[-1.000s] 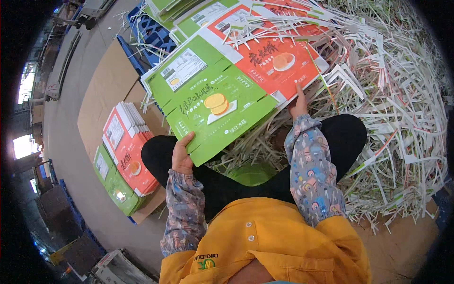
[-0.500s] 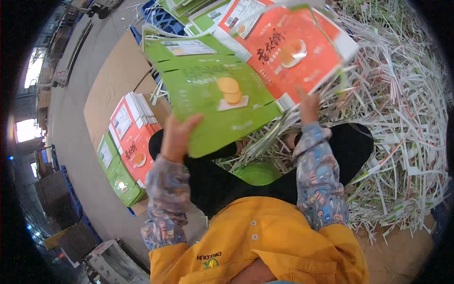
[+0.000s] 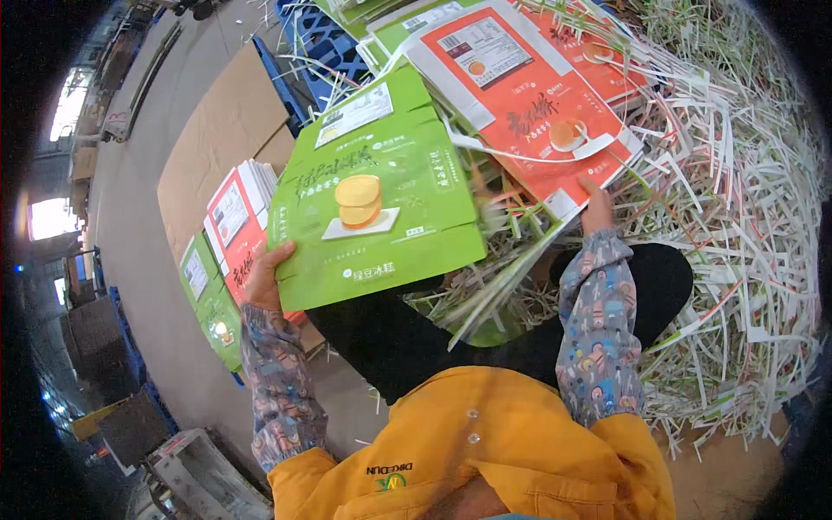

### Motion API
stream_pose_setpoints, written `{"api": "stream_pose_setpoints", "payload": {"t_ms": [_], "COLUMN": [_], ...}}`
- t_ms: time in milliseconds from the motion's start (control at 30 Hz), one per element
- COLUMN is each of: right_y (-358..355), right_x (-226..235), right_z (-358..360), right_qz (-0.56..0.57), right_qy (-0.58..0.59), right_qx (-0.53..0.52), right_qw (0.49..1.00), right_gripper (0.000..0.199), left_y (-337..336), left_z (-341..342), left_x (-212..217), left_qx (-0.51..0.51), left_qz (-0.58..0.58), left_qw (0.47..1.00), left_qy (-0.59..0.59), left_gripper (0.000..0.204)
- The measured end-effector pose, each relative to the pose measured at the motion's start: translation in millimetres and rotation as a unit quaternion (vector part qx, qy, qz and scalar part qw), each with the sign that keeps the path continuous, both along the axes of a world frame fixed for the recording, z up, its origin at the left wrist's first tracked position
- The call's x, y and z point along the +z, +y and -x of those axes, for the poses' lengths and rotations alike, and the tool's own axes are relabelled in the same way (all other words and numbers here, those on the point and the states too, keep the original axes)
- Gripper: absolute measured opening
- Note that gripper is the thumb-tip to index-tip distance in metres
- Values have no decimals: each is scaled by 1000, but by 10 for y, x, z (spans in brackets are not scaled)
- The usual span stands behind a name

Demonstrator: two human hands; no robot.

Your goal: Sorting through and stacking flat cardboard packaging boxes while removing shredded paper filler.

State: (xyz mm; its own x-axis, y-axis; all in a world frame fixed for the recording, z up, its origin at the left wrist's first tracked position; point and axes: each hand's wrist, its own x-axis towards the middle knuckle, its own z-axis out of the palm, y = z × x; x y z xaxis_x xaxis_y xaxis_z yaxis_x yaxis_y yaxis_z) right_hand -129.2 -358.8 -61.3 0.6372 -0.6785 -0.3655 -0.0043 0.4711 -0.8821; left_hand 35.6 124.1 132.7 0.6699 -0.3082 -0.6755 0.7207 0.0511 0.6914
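My left hand grips the lower left edge of a flat green printed carton sheet, with the thumb on top. The sheet is raised over my left leg, its picture of stacked yellow cakes facing up. My right hand holds the lower corner of a red-orange carton sheet of the same flat kind; some of its fingers are hidden beneath. A thin white paper strip curls across the red sheet. Long paper strips hang between the two sheets, above my lap.
Shredded paper strips are heaped along the right. At the left, red sheets and green sheets are stacked on brown cardboard. A blue plastic pallet and more green sheets lie at the far side.
The green sheet has moved left and apart from the red one, together with my left hand. My right hand has shifted right, and the red sheet now lies flatter.
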Motion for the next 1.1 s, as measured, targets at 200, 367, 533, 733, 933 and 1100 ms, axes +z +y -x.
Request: {"api": "stream_pose_setpoints", "payload": {"t_ms": [200, 367, 533, 733, 933, 1100], "right_y": [474, 673, 798, 1038, 1047, 1115], "right_x": [375, 422, 124, -58, -5, 82], "right_z": [-350, -1366, -2234, -2529, -2528, -2584], "right_qz": [493, 666, 764, 754, 760, 722], "right_qy": [284, 58, 166, 208, 209, 257], "right_qx": [-144, 123, 276, 322, 321, 391], "right_qw": [810, 733, 559, 534, 526, 510], "right_gripper": [47, 50, 56, 52, 52, 53], "left_y": [-274, -325, -539, -527, 172, 734], "left_z": [235, 257, 307, 313, 458, 951], "left_x": [-81, -34, 88, 152, 743, 1103], "left_qx": [62, 45, 51, 113, 117, 101], "left_qz": [44, 23, 16, 14, -104, -103], "left_qw": [997, 998, 999, 993, 977, 970], "left_qy": [-8, -34, -10, 17, -147, -196], "left_gripper": [43, 44, 46, 47, 45, 48]}}
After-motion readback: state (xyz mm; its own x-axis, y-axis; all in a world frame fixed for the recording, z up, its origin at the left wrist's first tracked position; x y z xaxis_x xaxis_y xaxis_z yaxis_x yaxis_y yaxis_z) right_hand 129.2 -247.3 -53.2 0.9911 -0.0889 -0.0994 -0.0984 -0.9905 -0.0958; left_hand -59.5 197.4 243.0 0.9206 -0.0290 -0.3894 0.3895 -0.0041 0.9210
